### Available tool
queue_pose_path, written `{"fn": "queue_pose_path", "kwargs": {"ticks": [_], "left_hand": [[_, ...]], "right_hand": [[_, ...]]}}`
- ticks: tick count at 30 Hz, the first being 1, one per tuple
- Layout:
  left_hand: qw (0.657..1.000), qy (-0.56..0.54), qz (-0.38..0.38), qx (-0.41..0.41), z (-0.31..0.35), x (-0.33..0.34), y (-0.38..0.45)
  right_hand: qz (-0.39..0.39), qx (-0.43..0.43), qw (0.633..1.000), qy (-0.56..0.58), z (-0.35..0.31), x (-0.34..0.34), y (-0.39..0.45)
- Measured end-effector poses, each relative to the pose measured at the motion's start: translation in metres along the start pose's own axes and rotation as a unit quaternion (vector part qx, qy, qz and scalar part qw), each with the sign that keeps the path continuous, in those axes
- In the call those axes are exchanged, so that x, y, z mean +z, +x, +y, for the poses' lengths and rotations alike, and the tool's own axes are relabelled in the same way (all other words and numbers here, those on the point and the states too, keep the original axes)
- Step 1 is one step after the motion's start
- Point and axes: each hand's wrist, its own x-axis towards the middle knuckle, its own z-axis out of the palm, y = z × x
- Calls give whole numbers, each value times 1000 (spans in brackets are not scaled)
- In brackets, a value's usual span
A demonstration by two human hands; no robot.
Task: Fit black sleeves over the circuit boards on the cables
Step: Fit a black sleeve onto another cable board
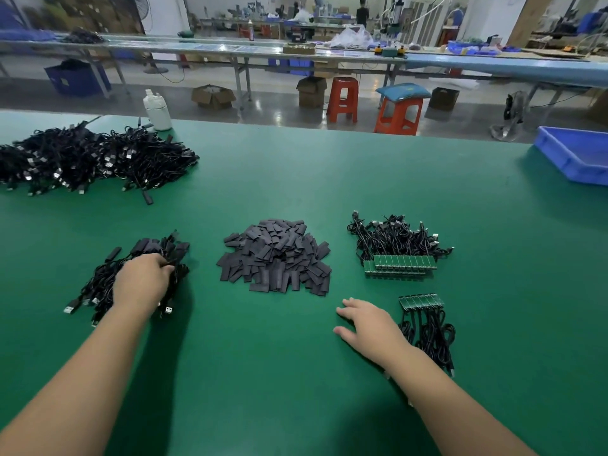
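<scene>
The heap of black sleeves (275, 256) lay in the middle of the green table (296, 179), flat pieces piled loosely. To its right sat a batch of cables (396, 240) with their bare green circuit boards (403, 263) lined up in rows along the near edge. Nearer to me, a smaller bunch of cables (429, 334) lay with its own row of boards (421, 301) pointing away from me.

My right hand (370, 324) rested on the table just left of that smaller bunch, fingers straight and spread, holding nothing. My left hand (143, 281) was down on the pile of sleeved cables (131, 278) left of the sleeve heap, its fingers curled into the black ends there; I could not tell how many it gripped.

Far off to the left lay a big mound of finished cables (88, 159), and a white plastic bottle (157, 110) stood just behind it at the table's far edge. A blue bin (579, 156) sat at the far right corner. Beyond the table, orange stools (398, 115) stood on the floor by long workbenches (230, 49).
</scene>
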Motion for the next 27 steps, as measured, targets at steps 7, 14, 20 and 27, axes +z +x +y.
{"fn": "queue_pose_path", "kwargs": {"ticks": [7, 14, 20, 27], "left_hand": [[998, 26, -7, -62, -13, 1, 13], [991, -95, 75, 60, 46, 12, -16], [952, -215, 66, 206, 138, 46, -94], [938, -269, -76, 203, 193, 98, -176]], "right_hand": [[-18, 1, 1000, -12, -1, -2, 0], [-33, 0, 999, -29, -3, 0, -4], [-42, 5, 998, -35, -5, 0, -5], [-39, 1, 999, -21, -4, -2, -5]]}}
